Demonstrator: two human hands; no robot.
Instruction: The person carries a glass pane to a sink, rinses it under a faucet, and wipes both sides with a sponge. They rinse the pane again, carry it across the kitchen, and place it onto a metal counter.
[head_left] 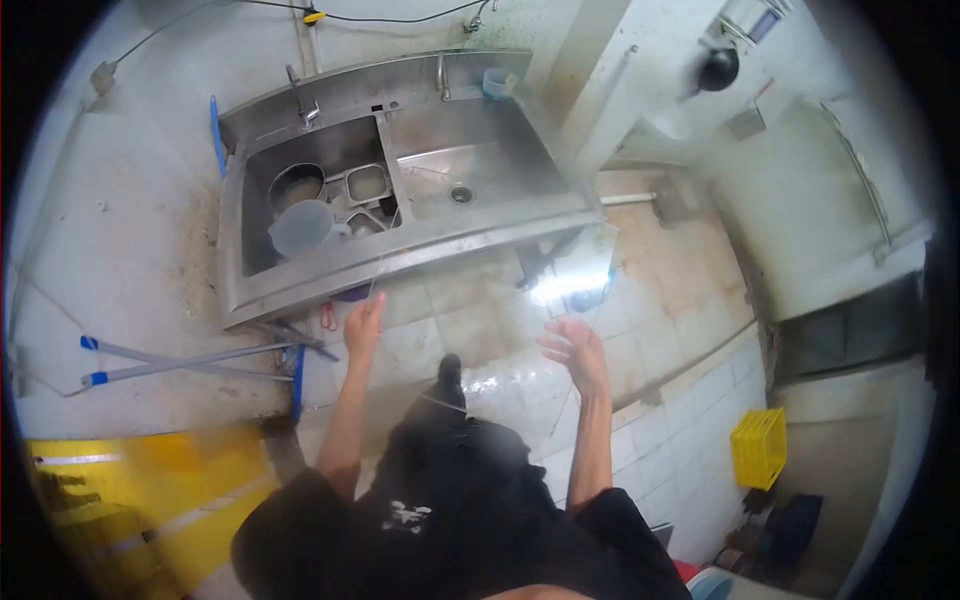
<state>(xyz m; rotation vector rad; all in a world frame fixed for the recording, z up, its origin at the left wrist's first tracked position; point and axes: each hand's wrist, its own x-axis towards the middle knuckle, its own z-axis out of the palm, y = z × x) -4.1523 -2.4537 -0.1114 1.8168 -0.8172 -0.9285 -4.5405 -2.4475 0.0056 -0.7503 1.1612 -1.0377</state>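
Left hand (pixel 364 325) pinching one edge of a clear pane (pixel 490 300), which spans rightward to the half-open right hand (pixel 575 350); can't tell if that's gripping, tbh.

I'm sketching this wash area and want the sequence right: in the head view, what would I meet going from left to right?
Left faucet → the person's left hand → right faucet → light blue plastic container → the person's right hand → yellow plastic crate.
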